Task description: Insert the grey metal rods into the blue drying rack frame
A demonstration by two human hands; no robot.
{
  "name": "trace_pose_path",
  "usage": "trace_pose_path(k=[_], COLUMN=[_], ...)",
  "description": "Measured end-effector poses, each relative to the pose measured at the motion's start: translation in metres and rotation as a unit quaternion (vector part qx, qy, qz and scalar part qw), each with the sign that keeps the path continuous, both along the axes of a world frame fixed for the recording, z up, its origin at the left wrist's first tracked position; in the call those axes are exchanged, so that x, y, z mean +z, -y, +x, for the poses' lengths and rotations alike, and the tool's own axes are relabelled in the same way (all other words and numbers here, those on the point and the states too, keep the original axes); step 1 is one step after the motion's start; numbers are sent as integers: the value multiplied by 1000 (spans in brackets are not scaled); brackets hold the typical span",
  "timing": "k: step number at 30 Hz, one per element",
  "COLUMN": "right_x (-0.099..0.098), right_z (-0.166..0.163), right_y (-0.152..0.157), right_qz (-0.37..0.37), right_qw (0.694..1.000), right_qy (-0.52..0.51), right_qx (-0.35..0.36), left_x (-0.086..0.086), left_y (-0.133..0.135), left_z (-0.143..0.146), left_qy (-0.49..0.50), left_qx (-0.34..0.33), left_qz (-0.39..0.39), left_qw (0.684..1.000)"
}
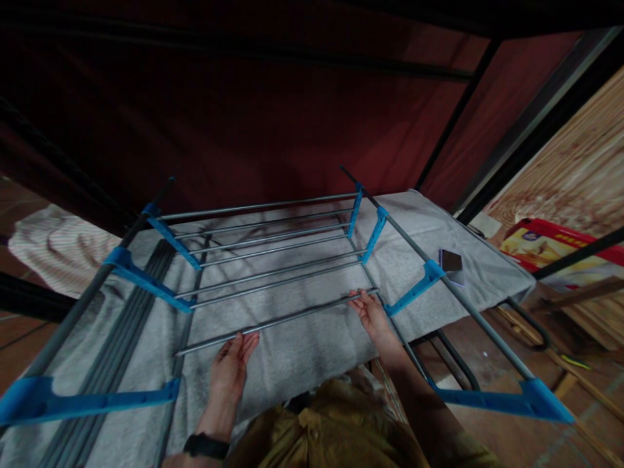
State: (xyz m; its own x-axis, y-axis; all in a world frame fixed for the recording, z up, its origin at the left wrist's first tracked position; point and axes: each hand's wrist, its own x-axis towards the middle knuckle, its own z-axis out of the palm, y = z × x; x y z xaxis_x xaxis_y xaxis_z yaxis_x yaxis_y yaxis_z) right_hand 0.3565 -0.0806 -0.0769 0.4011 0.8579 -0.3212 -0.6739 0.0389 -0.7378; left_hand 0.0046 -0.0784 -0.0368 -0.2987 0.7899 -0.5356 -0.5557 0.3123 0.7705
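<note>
Blue brackets (pixel 97 403) are hemming in the work, three showing on the left and four on the right, with two outer poles (pixel 409 240) carrying them. Six bars (pixel 258 205) are spanning the far part; one loose bar (pixel 297 316) is crossing nearest the person, its ends overlapping two inner poles (pixel 188 335), though whether it is touching them I cannot tell. The left hand's (pixel 231 364) grip is pinching it loosely; the right hand's (pixel 370 315) is holding it near its right end. Underneath, one blanket (pixel 302 367) is spreading. Tubes (pixel 124 338), their number unclear, are lying at left. One phone (pixel 451 263) is resting beyond the right poles; one box (pixel 556 250) is showing farther right.
</note>
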Motion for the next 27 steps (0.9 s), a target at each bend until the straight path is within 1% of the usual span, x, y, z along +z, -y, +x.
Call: trace_pose_path(k=[5, 7, 9, 10, 11, 12, 13, 15, 17, 18, 20, 22, 23, 25, 27], right_x=[3, 4, 4, 4, 4, 4, 4, 3, 2, 2, 1, 1, 1, 2, 2], right_z=[0, -1, -1, -2, -2, -2, -1, -1, 0, 0, 1, 2, 2, 1, 0], right_y=[0, 0, 0, 0, 1, 1, 1, 1, 1, 1, 1, 1, 1, 2, 2], right_qz=[0, 1, 0, 0, -1, -1, -1, 2, 3, 2, -2, -4, -3, 1, 4], right_qw=[1000, 1000, 1000, 1000, 1000, 1000, 1000, 1000, 1000, 1000, 1000, 1000, 1000, 1000, 1000], right_qy=[-14, -13, -10, -8, -7, -8, -9, -14, -19, -21, -23, -26, -28, -28, -21], right_qx=[-5, -13, -14, -14, -15, -16, -17, -18, -16, -14, -11, -7, -6, -8, -15], left_x=[-7, -11, -16, -18, -19, -19, -18, -15, -12, -11, -11, -14, -16, -21, -25], left_y=[2, 4, 9, 12, 15, 19, 22, 25, 24, 21, 15, 9, 6, 3, 2], left_z=[3, 5, 7, 7, 8, 9, 9, 11, 11, 11, 9, 5, 3, -2, -5], left_qy=[-29, -60, -131, -189, -259, -336, -413, -546, -633, -663, -705, -733, -744, -758, -764], left_qx=[-28, -37, -62, -79, -96, -110, -120, -135, -159, -175, -205, -235, -249, -266, -272], left_qz=[17, 33, 56, 72, 95, 126, 163, 236, 285, 300, 319, 323, 320, 311, 306], left_qw=[999, 997, 988, 976, 956, 927, 888, 793, 702, 664, 599, 550, 532, 508, 499])
